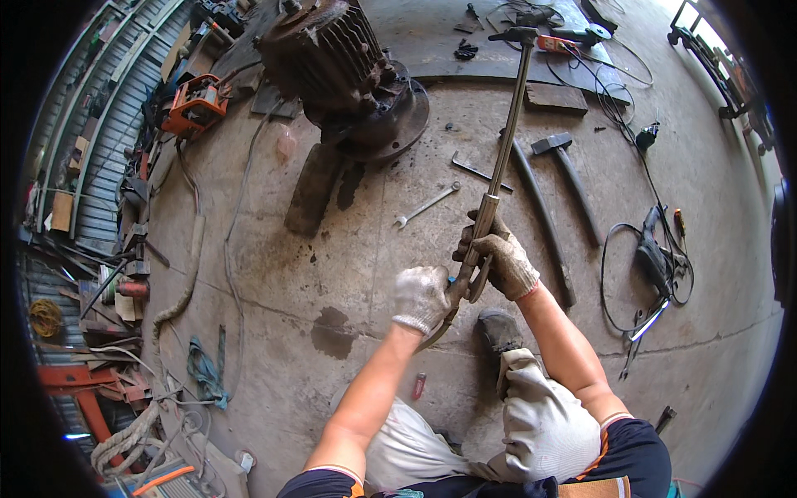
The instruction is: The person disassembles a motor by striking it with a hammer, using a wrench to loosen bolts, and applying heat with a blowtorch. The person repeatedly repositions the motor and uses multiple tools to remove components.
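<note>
A long gas cutting torch (506, 149) slants up and away from me, its angled head at the far end and a hose at the near end. My right hand (502, 257), in a soiled work glove, is closed round its handle beside the curved lever. My left hand (422, 295), gloved and slightly blurred, is closed at the torch's rear end, where the valves and hose are; its fingertips are partly hidden. Ahead to the left, a rusty finned electric motor (332, 75) stands on its round flange. A combination wrench (427, 206) lies on the floor beyond my hands.
Right of the torch lie a sledgehammer (573, 178), a dark bar (544, 224) and a corded power tool (654, 257). An angle grinder (581, 35) rests on the far metal plate (448, 58). An orange machine (195, 106), hoses and scrap line the left. A red lighter-like object (419, 386) lies near me.
</note>
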The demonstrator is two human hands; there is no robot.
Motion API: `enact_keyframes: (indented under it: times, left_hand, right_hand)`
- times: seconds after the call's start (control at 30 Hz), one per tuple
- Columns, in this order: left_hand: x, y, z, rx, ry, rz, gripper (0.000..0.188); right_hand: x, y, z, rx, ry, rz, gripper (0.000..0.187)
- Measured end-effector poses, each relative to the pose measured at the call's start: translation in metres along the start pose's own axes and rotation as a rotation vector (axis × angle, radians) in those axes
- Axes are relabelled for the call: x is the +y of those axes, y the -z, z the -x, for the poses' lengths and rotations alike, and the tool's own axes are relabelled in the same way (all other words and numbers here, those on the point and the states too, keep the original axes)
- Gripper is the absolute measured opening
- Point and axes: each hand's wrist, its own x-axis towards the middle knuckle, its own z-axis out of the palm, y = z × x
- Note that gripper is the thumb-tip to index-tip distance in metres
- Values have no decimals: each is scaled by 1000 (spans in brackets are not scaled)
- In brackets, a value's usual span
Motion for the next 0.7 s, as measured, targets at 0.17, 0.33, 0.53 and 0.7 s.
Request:
enact_keyframes:
  times: [0.17, 0.33, 0.53, 0.7]
  left_hand:
    - [-10, 10, 8, 109, -179, 27, 31]
    - [-21, 5, 16, -56, -253, 165, 29]
    - [-26, -13, 28, -2, -256, 166, 21]
    - [-20, -27, 30, 90, -251, 147, 16]
  right_hand:
    - [-1, 4, 5, 37, -6, -26, 60]
    - [-2, 12, 8, 32, -24, -9, 60]
    - [-2, 11, 11, 60, -16, -79, 61]
    - [-1, 12, 9, 104, -31, -29, 61]
